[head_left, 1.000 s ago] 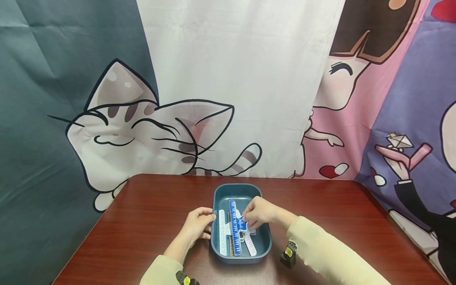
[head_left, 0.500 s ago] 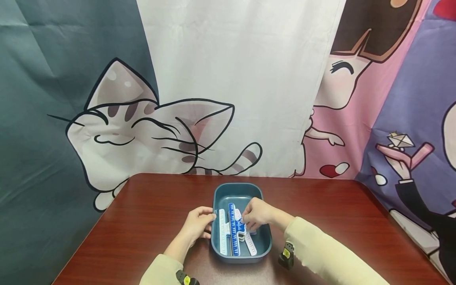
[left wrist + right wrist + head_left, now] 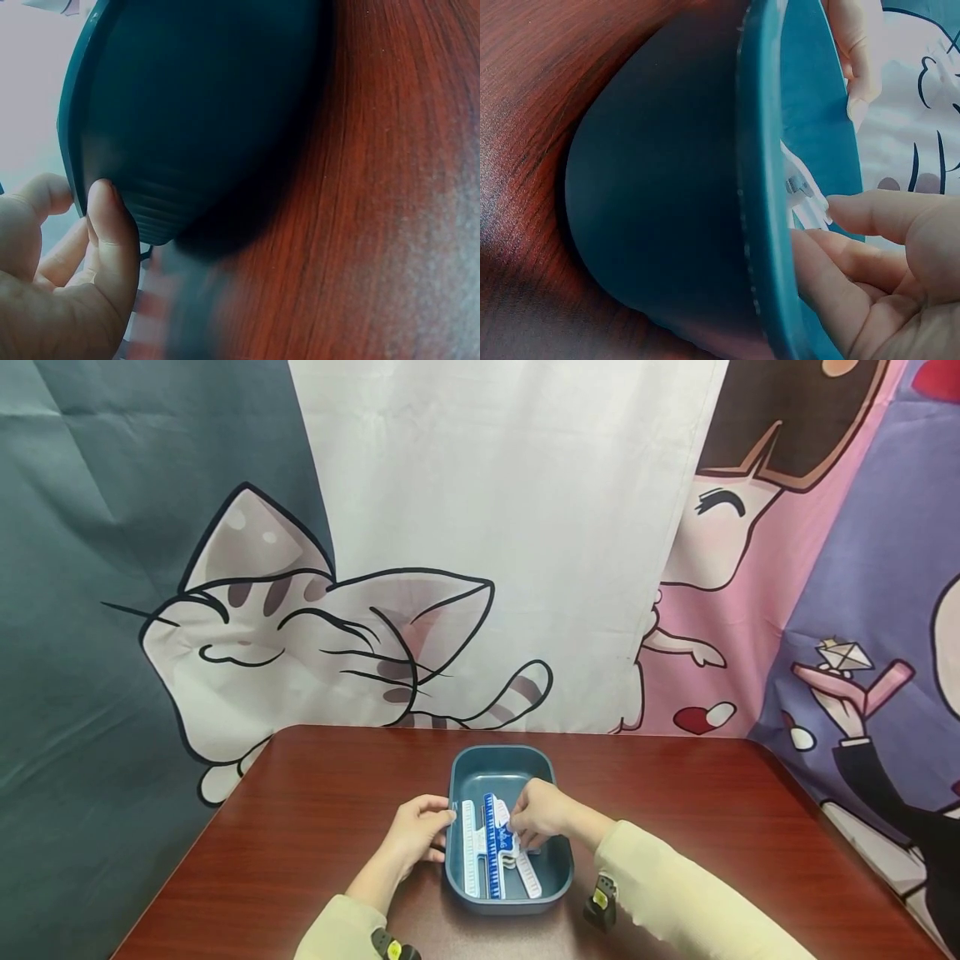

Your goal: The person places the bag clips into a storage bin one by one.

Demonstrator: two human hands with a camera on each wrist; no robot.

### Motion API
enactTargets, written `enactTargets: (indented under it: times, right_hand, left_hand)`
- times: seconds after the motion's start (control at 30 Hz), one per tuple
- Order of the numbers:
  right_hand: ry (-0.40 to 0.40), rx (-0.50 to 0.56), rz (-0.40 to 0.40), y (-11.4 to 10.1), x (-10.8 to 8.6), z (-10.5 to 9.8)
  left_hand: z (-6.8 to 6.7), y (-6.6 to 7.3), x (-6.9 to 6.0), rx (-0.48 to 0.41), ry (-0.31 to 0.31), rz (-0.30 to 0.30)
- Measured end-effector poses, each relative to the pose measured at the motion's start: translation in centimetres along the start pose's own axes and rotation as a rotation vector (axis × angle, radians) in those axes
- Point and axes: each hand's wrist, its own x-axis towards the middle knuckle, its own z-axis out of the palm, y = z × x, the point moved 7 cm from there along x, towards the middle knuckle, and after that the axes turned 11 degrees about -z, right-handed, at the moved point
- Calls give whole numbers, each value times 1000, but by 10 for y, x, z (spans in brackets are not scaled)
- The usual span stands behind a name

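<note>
A deep blue-green plastic bin (image 3: 558, 868) stands on the table, with several plastic ruler clips inside. My left hand (image 3: 420, 832) pinches the bin's left rim, thumb on one side of the wall and fingers on the other, as the left wrist view shows. Inside the bin, my right hand (image 3: 542, 814) pinches the right side of a blue ruler clip (image 3: 493, 852) with white markings; its fingertips partly hide the clip. To the left lies a pale ruler clip (image 3: 470, 852). A white clip (image 3: 528, 875) lies slanted, partly under the blue one.
The reddish-brown wooden table (image 3: 322, 835) carries the bin near its middle. Behind its far edge hangs a cloth (image 3: 510, 527) printed with a cat and cartoon figures. Tall bin walls (image 3: 667, 172) surround the clips.
My right hand has lowered the blue clip in the bin and shifted its upper end slightly towards the near side. My left hand stays on the rim.
</note>
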Motion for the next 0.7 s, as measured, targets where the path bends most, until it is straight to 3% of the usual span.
enactTargets:
  times: [0.7]
  right_hand:
    - [71, -3, -51, -2, -9, -4]
  left_hand:
    - [1, 3, -2, 60, 21, 24]
